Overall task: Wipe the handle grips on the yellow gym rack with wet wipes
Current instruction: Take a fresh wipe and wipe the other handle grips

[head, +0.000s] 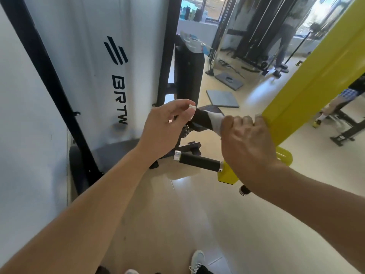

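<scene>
Head view: both hands meet at the upper black handle grip [203, 119], which juts out leftward from the yellow gym rack [308, 95], its long axis running from the post toward the white machine panel [94, 66]. The right hand [246, 143] is closed around the grip's inner end next to the post, pressing a white wet wipe [216, 120] against it. The left hand [167, 125] pinches the free outer end near its metal cap, fingers narrowed, steadying it. A second grip [199, 161] lies just below, parallel and bare, nearer the right hand. Judging from this, the wipe must slide outward along the axis, toward the left hand.
</scene>
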### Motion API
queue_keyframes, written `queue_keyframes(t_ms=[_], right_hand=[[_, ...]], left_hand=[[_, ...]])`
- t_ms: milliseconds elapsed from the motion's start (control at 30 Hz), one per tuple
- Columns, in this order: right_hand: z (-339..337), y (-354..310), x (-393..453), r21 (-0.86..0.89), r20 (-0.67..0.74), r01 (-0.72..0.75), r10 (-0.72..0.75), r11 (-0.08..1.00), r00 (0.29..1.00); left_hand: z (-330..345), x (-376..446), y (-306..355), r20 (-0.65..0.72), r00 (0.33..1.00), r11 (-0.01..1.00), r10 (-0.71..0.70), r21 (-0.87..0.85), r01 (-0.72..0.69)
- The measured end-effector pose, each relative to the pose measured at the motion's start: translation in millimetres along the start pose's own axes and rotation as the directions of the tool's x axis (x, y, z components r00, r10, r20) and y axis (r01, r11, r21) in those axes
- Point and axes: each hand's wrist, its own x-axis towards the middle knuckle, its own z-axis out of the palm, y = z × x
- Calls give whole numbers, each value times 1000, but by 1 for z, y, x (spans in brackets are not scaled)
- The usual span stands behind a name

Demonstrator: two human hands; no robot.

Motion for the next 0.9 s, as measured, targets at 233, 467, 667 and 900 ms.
queue_keyframes(t_ms=[233,467,667,900], right_hand=[[0,-15,36,335,-166,248,-202,909,965],[-13,30,12,504,192,132,-260,853,946],[-21,30,28,265,61,359,-387,895,920],[1,17,47,481,-34,266,-285,836,958]], left_hand=[[-4,0,3,-34,999,996,-29,84,32],[-5,-5,9,-26,999,997,-18,80,20],[2,-10,14,-43,999,998,-28,53,30],[6,-11,12,-58,998,998,-10,61,13]])
